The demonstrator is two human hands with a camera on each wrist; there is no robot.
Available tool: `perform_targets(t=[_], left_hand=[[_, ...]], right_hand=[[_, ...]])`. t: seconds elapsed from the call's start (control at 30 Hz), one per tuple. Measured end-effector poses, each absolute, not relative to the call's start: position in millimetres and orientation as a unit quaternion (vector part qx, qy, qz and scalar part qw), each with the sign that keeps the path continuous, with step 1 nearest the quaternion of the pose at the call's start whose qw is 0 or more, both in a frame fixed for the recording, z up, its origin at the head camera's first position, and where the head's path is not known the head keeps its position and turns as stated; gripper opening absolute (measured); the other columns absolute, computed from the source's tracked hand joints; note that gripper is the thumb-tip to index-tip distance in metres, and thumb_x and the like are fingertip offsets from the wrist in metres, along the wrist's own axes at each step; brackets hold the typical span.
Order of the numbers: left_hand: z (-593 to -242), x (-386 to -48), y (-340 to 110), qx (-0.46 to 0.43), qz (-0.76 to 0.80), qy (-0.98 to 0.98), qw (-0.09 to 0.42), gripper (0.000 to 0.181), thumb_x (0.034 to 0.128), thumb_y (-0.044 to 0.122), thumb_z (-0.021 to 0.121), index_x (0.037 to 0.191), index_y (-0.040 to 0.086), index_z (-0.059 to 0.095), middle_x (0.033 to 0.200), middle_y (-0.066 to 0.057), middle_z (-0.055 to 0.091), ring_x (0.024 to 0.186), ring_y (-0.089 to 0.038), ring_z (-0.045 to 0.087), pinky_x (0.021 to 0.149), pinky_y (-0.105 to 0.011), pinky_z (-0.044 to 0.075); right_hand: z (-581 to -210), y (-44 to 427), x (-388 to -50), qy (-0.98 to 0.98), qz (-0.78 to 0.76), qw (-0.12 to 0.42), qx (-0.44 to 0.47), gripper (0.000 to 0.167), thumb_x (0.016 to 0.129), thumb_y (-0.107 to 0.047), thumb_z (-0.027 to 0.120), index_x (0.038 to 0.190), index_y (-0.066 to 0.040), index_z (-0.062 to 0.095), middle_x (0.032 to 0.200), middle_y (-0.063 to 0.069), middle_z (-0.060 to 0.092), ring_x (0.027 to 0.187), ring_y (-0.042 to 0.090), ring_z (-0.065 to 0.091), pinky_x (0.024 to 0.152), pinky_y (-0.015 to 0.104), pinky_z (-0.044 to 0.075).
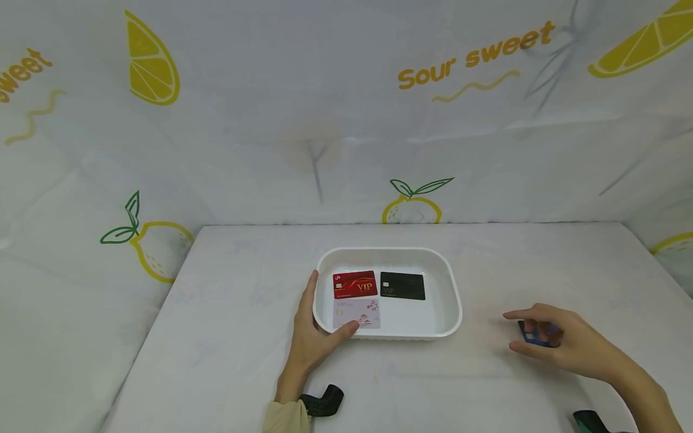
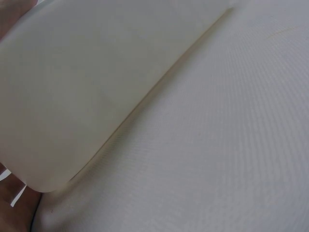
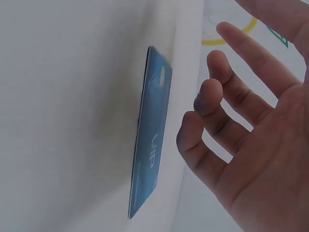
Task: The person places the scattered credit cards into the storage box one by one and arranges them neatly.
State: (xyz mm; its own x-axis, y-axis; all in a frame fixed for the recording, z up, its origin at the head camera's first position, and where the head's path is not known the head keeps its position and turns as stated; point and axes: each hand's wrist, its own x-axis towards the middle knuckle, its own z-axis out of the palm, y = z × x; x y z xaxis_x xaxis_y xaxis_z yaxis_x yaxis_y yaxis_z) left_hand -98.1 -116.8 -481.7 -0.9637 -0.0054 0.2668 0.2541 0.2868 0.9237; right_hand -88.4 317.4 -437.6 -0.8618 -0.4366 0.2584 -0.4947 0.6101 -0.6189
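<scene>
At the middle of the table, a white plastic tray (image 1: 433,319) holds a red VIP card (image 1: 354,284), a black VIP card (image 1: 403,285) and a pale pink VIP card (image 1: 349,314). My left hand (image 1: 314,343) grips the tray's left end, thumb over the near rim and fingers along the side. To the right of the tray, my right hand (image 1: 563,343) hovers over a blue VIP card (image 3: 153,130) lying on the table. In the right wrist view, its loosely bent fingers (image 3: 190,130) are apart from that card, with nothing between them.
The white-covered table (image 1: 216,361) meets a lemon-printed cloth (image 1: 281,90) at its back edge. Black straps, one on the left wrist (image 1: 325,402) and one near the right wrist (image 1: 589,421), show near the bottom of the head view.
</scene>
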Motion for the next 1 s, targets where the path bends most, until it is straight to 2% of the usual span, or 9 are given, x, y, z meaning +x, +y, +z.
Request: perform_targets(t=[0.23,0.5,0.63,0.8,0.9,1.0], left_hand=[[-481,-98,-117,-0.080,-0.593,-0.794,0.111,0.113,0.0732,0.037,0.088,0.163,0.014,0.023,0.156,-0.017,0.048,0.131,-0.032,0.057,0.106,-0.047,0.053],[-481,-98,-116,-0.077,-0.596,-0.792,0.109,0.113,0.0730,0.036,0.087,0.164,0.015,0.023,0.157,-0.018,0.047,0.133,-0.034,0.055,0.105,-0.058,0.050],[-481,-98,-116,-0.075,-0.596,-0.792,0.108,0.113,0.0728,0.036,0.087,0.163,0.015,0.023,0.157,-0.017,0.047,0.133,-0.034,0.056,0.105,-0.058,0.051],[-482,-98,-116,-0.076,-0.592,-0.795,0.110,0.112,0.0727,0.035,0.087,0.163,0.016,0.024,0.156,-0.016,0.047,0.131,-0.033,0.057,0.104,-0.057,0.052],[-482,-98,-116,-0.076,-0.592,-0.794,0.110,0.112,0.0728,0.034,0.087,0.163,0.016,0.023,0.156,-0.017,0.047,0.131,-0.033,0.057,0.104,-0.056,0.052],[-482,-98,-116,-0.077,-0.594,-0.793,0.109,0.112,0.0731,0.033,0.087,0.164,0.016,0.023,0.157,-0.017,0.047,0.132,-0.033,0.056,0.105,-0.056,0.051]], right_hand=[[-444,331,-87,-0.910,0.338,0.043,0.238,0.048,0.069,-0.003,0.090,0.113,-0.015,0.075,0.082,-0.012,0.051,0.068,0.004,0.043,0.055,0.021,0.034],[-448,351,-85,-0.930,0.308,0.034,0.198,0.052,0.069,-0.008,0.091,0.116,-0.020,0.074,0.085,-0.014,0.048,0.072,0.003,0.042,0.055,0.020,0.033],[-448,361,-85,-0.949,0.273,0.003,0.156,0.050,0.072,-0.015,0.091,0.118,-0.017,0.073,0.086,-0.014,0.048,0.072,0.001,0.040,0.058,0.020,0.031],[-446,370,-87,-0.971,0.211,-0.077,0.085,0.054,0.079,-0.032,0.088,0.125,-0.008,0.070,0.097,-0.002,0.053,0.076,-0.001,0.037,0.064,0.021,0.030],[-444,374,-88,-0.974,0.193,-0.093,0.067,0.059,0.080,-0.036,0.087,0.126,-0.005,0.069,0.102,0.006,0.056,0.078,-0.002,0.036,0.065,0.020,0.031],[-444,376,-88,-0.976,0.190,-0.091,0.060,0.060,0.079,-0.036,0.088,0.126,-0.004,0.069,0.102,0.008,0.057,0.078,0.000,0.036,0.063,0.020,0.031]])
